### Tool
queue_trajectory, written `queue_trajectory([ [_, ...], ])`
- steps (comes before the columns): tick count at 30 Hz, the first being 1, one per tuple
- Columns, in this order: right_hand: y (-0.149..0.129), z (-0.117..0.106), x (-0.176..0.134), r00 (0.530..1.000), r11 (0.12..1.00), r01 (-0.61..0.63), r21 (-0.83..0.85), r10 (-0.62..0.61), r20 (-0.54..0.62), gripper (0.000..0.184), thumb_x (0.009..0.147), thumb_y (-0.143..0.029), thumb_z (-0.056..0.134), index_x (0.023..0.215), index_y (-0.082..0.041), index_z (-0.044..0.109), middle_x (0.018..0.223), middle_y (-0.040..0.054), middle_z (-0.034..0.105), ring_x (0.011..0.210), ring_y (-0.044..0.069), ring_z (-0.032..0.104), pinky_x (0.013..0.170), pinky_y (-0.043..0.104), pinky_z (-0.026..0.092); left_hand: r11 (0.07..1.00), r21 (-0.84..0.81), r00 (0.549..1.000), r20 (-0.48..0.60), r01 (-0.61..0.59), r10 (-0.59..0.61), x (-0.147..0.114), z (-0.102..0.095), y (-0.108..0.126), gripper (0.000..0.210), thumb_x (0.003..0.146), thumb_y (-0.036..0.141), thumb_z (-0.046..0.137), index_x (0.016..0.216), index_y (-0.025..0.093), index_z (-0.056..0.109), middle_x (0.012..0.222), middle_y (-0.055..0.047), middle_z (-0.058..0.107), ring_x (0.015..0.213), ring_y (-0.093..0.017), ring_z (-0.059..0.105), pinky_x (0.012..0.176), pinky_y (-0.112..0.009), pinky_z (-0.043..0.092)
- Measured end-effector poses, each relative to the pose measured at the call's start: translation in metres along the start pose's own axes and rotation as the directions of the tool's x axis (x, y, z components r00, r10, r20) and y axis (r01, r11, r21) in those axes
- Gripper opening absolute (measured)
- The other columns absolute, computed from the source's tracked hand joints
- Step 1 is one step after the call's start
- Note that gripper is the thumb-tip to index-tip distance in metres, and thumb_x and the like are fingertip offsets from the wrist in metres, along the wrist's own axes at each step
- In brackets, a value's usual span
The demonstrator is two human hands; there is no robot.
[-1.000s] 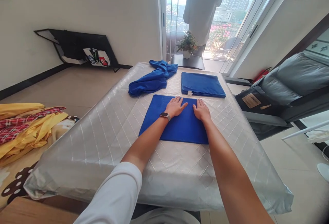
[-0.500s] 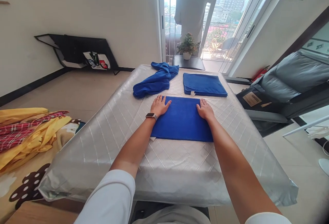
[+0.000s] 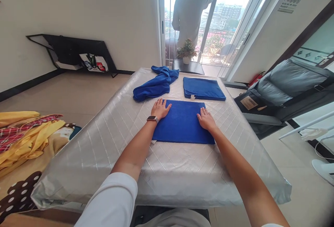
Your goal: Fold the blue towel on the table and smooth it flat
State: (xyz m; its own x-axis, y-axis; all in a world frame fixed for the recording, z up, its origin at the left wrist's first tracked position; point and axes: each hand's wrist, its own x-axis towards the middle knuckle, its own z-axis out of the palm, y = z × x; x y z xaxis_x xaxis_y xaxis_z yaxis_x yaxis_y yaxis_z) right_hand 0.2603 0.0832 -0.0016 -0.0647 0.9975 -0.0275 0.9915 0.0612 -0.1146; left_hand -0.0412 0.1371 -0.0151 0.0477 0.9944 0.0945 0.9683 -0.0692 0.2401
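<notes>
Blue cloth (image 3: 180, 124) lies flat on the table in front of the person, squarely between the two hands. Its long axis seems to run from side to side, though the slanted view makes that uncertain. Left hand (image 3: 159, 108) rests at its far left corner, right hand (image 3: 206, 118) on its right edge near the far corner; neither is clearly nearer. Both are flat, fingers extended, touching the fabric without gripping it. Beyond it lie a crumpled cloth (image 3: 156, 84) to the left and a folded stack (image 3: 205, 88) to the right, apart from each other. A silvery cover (image 3: 104, 147) spans the table. Past it are a potted plant (image 3: 187, 50) on a chair (image 3: 188, 67) and a person (image 3: 188, 18) by the glass door (image 3: 237, 22); an armchair (image 3: 289, 84) stands to the right.
</notes>
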Motion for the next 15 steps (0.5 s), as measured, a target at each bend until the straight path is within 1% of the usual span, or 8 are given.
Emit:
queue_trajectory([
  [3, 0.001, 0.004, -0.005, 1.000, 1.000, -0.008, 0.023, 0.008, 0.005, 0.069, 0.109, -0.043, 0.019, 0.166, -0.004, 0.024, 0.175, 0.0128, 0.019, 0.162, 0.024, 0.015, 0.130, 0.040, 0.013, 1.000, 0.020, 1.000, 0.001, 0.000, 0.000, 0.000, 0.000, 0.001, 0.080, 0.104, 0.063, 0.020, 0.163, 0.010, 0.033, 0.172, -0.015, 0.027, 0.160, -0.028, 0.021, 0.130, -0.044, 0.016],
  [5, 0.000, 0.004, -0.005, 1.000, 0.999, -0.012, 0.036, 0.012, 0.006, 0.069, 0.109, -0.043, 0.019, 0.166, -0.004, 0.024, 0.175, 0.0125, 0.019, 0.162, 0.024, 0.014, 0.130, 0.040, 0.012, 0.999, 0.038, 1.000, -0.020, 0.009, -0.008, -0.003, -0.001, 0.003, 0.079, 0.105, 0.061, 0.021, 0.163, 0.009, 0.034, 0.172, -0.015, 0.028, 0.160, -0.028, 0.021, 0.130, -0.044, 0.015],
  [8, -0.001, 0.003, -0.004, 1.000, 0.999, -0.012, 0.052, 0.011, 0.007, 0.069, 0.109, -0.043, 0.018, 0.167, -0.005, 0.023, 0.175, 0.0123, 0.018, 0.162, 0.023, 0.013, 0.131, 0.040, 0.012, 0.996, 0.089, 0.992, -0.122, 0.027, -0.016, -0.010, -0.006, 0.006, 0.075, 0.106, 0.057, 0.022, 0.163, 0.009, 0.034, 0.172, -0.014, 0.027, 0.161, -0.028, 0.018, 0.131, -0.044, 0.012],
  [10, -0.001, 0.004, -0.003, 1.000, 0.998, -0.012, 0.059, 0.012, 0.008, 0.069, 0.109, -0.044, 0.019, 0.167, -0.006, 0.024, 0.175, 0.0125, 0.017, 0.162, 0.023, 0.013, 0.130, 0.041, 0.013, 0.993, 0.122, 0.982, -0.188, -0.007, 0.030, -0.015, -0.012, 0.010, 0.071, 0.107, 0.051, 0.020, 0.163, 0.009, 0.035, 0.173, -0.012, 0.025, 0.162, -0.026, 0.015, 0.132, -0.043, 0.009],
  [12, -0.001, 0.005, -0.003, 1.000, 0.997, -0.012, 0.070, 0.012, 0.007, 0.069, 0.109, -0.044, 0.019, 0.167, -0.007, 0.024, 0.175, 0.0125, 0.017, 0.162, 0.023, 0.013, 0.130, 0.042, 0.013, 0.989, 0.135, 0.971, -0.221, -0.063, 0.092, -0.018, -0.017, 0.019, 0.066, 0.108, 0.043, 0.016, 0.162, 0.010, 0.036, 0.173, -0.010, 0.025, 0.162, -0.024, 0.014, 0.132, -0.043, 0.008],
  [13, -0.001, 0.006, -0.003, 1.000, 0.997, -0.011, 0.077, 0.010, 0.005, 0.069, 0.109, -0.045, 0.019, 0.167, -0.008, 0.025, 0.175, 0.0123, 0.017, 0.162, 0.023, 0.014, 0.130, 0.042, 0.013, 0.987, 0.134, 0.967, -0.223, -0.092, 0.120, -0.019, -0.019, 0.027, 0.065, 0.108, 0.040, 0.015, 0.161, 0.010, 0.038, 0.173, -0.010, 0.027, 0.161, -0.024, 0.016, 0.132, -0.042, 0.009],
  [15, -0.001, 0.007, -0.002, 1.000, 0.996, -0.007, 0.089, 0.007, -0.001, 0.069, 0.109, -0.045, 0.019, 0.167, -0.008, 0.025, 0.175, 0.0126, 0.017, 0.162, 0.024, 0.014, 0.130, 0.042, 0.012, 0.979, 0.116, 0.965, -0.186, -0.167, 0.186, -0.019, -0.019, 0.052, 0.063, 0.108, 0.037, 0.015, 0.158, 0.009, 0.043, 0.170, -0.012, 0.034, 0.160, -0.024, 0.022, 0.131, -0.041, 0.015],
])
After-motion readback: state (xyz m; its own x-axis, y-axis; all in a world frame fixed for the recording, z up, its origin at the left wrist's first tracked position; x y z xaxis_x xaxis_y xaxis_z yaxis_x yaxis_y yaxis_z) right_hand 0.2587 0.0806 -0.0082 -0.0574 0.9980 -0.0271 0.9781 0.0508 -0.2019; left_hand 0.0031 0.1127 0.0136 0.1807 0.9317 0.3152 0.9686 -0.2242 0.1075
